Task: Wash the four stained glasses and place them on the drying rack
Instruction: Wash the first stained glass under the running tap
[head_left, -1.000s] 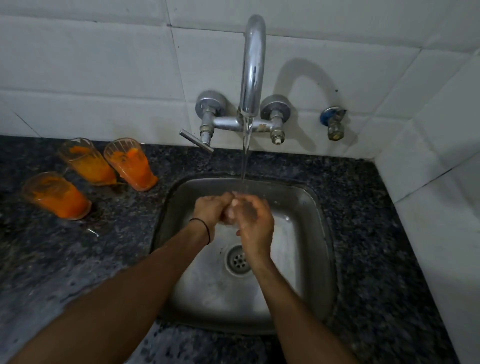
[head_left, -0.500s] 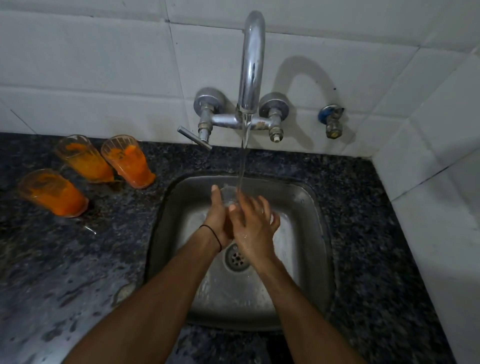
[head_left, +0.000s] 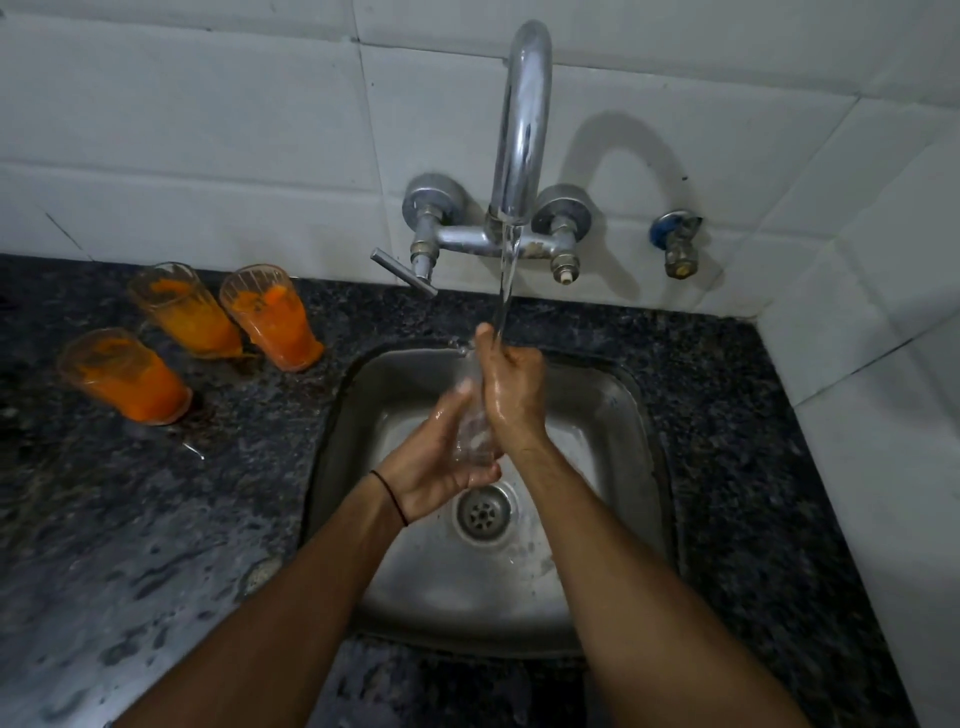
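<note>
Over the steel sink (head_left: 639, 467), a clear glass (head_left: 474, 439) is clamped between both hands. The left hand (head_left: 436, 473) cups its lower part, fingers (head_left: 454, 397) curled round it. The right hand (head_left: 514, 395) wraps the upper part, seemingly gripping, though the glass blurs there. Water (head_left: 506, 280) from the tap (head_left: 522, 130) strikes the right fingertips. Well left of the fingers, three orange-stained glasses (head_left: 184, 312) stand on the dark desk (head_left: 130, 519).

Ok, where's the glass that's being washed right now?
In the head view, the clear glass is mid-frame over the sink, held between the left hand and right hand, near the drain.
</note>
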